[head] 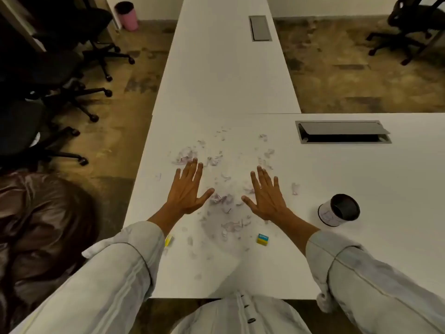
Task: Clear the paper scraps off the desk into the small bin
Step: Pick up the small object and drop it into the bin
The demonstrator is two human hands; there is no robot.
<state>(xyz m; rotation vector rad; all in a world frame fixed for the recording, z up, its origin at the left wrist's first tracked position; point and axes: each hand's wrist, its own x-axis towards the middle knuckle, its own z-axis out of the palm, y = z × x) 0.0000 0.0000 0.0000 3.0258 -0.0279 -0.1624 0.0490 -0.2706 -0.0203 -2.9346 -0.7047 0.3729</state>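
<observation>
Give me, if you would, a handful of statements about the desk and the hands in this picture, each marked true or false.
1. Both hands are open and flat, palms down, with nothing held. True: the left hand and right hand are spread either side of the paper scraps.
2. The small bin lies tipped over on its side. False: it stands upright, mouth up, to the right of the right hand.
3. The scraps are scattered over the desk. True.
4. A pink bin stands on the desk. False: it is on the floor, far left.
5. The blue and yellow block sits inside the small bin. False: it sits on the desk, near the right forearm.
</observation>
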